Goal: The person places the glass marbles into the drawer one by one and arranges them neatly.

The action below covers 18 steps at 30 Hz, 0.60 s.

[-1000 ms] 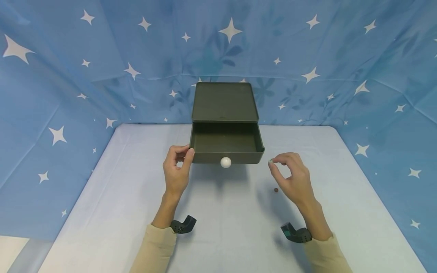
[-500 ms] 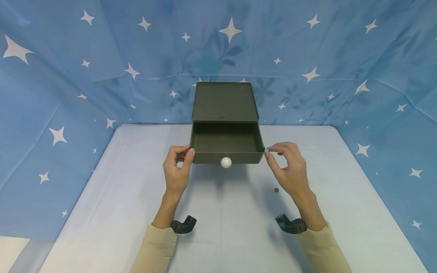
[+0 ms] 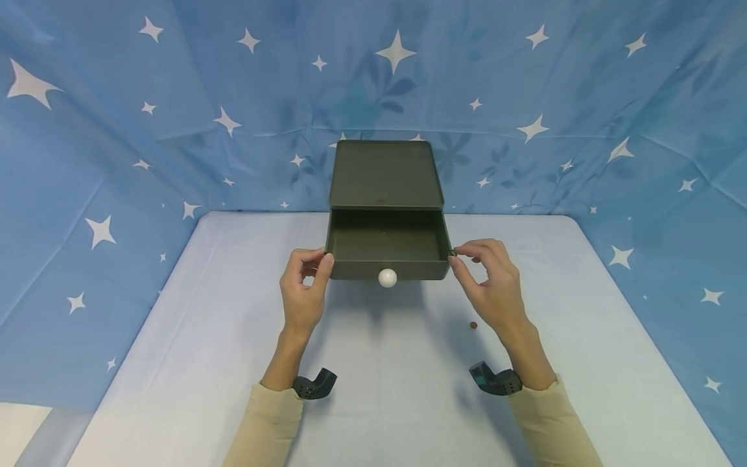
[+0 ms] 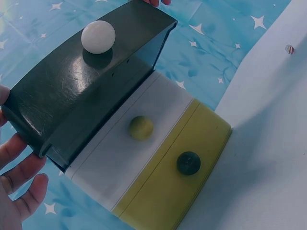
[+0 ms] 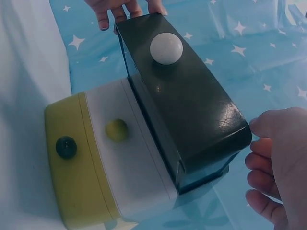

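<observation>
A small chest of drawers has its dark green top drawer (image 3: 362, 270) pulled out, with a white knob (image 3: 388, 278) on the front. Inside, the drawer looks bare. My left hand (image 3: 303, 292) grips the drawer's left front corner between thumb and fingers. At the right front corner my right hand (image 3: 496, 285) pinches the edge with thumb and forefinger; whether a small thing sits between those fingertips is hidden. The wrist views show a white middle drawer (image 4: 103, 175) with a yellow knob and a yellow bottom drawer (image 5: 79, 191) with a dark knob, both pushed in.
A small brownish bead-like thing (image 3: 473, 325) lies on the white tabletop (image 3: 397, 389), right of the chest; in the left wrist view this bead (image 4: 289, 49) looks red-and-white striped. A blue curtain (image 3: 262, 84) with white stars hangs behind and beside the table.
My right hand has moved left and away from me to the drawer's right front corner. A tiny pale thing seen earlier at its fingertips no longer shows. My left hand has stayed put.
</observation>
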{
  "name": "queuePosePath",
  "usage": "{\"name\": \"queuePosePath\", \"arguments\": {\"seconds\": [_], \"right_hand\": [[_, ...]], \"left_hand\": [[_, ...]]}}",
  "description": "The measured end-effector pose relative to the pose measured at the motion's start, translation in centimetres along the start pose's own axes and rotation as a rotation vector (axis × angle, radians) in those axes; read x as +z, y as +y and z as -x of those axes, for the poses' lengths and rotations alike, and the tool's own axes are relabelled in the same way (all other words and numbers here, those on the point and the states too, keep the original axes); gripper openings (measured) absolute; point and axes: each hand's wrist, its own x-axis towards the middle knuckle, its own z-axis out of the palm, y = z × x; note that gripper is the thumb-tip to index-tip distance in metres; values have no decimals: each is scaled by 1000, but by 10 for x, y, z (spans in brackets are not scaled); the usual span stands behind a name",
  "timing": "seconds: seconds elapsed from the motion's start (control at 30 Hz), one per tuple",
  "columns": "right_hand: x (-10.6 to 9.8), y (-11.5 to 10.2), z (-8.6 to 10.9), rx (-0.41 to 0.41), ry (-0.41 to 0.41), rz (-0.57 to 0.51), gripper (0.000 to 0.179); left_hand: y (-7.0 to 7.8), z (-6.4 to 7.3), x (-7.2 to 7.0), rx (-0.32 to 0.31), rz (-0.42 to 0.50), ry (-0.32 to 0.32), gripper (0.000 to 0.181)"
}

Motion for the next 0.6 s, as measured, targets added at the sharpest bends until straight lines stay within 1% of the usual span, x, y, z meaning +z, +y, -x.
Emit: {"name": "queuePosePath", "arguments": {"seconds": [0.2,0.43,0.6], "right_hand": [[0,1,0,-5,-9,6,22],[-1,1,1,1,-30,18,22],[-1,2,1,-2,-30,19,22]], "left_hand": [[-1,0,0,16,3,1,17],[-1,0,0,10,-2,-1,17],[-1,0,0,10,-2,-2,18]]}}
